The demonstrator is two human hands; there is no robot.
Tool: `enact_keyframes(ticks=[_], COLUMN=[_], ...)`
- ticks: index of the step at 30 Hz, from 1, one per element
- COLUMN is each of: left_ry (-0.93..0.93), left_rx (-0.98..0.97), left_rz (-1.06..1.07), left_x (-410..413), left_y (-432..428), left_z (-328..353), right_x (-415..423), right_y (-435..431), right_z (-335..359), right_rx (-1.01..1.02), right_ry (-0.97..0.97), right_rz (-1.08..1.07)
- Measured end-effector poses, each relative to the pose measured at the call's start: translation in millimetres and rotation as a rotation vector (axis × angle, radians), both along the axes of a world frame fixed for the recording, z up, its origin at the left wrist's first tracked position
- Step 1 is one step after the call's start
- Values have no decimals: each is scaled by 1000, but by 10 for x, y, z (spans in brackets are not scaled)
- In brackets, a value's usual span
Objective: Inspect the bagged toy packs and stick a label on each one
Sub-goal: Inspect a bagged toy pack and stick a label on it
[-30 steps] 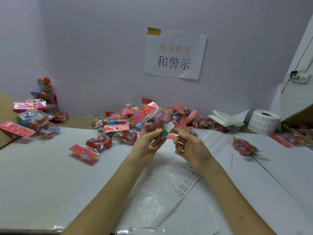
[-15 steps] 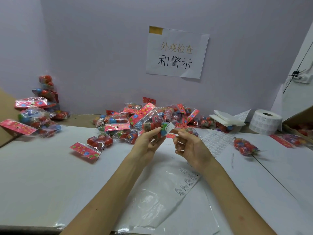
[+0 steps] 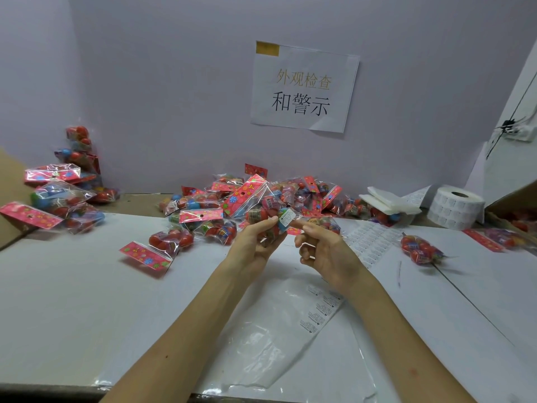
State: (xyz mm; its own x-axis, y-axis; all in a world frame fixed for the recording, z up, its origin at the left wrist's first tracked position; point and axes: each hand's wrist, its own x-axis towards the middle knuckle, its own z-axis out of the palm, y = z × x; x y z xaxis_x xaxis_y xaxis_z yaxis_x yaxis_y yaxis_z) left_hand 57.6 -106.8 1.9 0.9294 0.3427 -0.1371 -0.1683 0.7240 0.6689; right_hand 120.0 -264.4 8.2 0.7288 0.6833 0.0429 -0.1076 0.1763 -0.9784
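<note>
My left hand [image 3: 255, 242] grips a clear bagged toy pack [image 3: 266, 212] of red and coloured capsules, lifted just in front of the pile. A small white printed label [image 3: 286, 218] sits on the pack's right end. My right hand [image 3: 325, 251] touches the label's edge with an outstretched fingertip, its other fingers curled underneath. A big pile of similar toy packs [image 3: 232, 199] with pink flowered header cards lies behind my hands against the wall.
A sheet of labels [image 3: 369, 242] and a label roll [image 3: 456, 207] lie to the right, near a lone pack [image 3: 420, 251]. More packs [image 3: 58, 199] are heaped at far left, one pack [image 3: 162, 245] in front. A crumpled clear bag [image 3: 276, 338] lies near me.
</note>
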Motion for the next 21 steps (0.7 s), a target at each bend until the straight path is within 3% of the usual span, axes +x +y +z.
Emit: enact_keyframes(ticks=[11, 17, 21], left_ry=[46, 76, 93], left_rx=[46, 77, 86], left_rz=[34, 69, 82], left_x=[10, 21, 12], left_y=[-10, 5, 13], left_z=[14, 2, -20], right_x=[47, 24, 11], right_y=[-2, 43, 108], right_z=[-35, -108, -227], right_rx=[-54, -184, -457], right_ry=[-110, -398, -683], right_rz=[-44, -148, -243])
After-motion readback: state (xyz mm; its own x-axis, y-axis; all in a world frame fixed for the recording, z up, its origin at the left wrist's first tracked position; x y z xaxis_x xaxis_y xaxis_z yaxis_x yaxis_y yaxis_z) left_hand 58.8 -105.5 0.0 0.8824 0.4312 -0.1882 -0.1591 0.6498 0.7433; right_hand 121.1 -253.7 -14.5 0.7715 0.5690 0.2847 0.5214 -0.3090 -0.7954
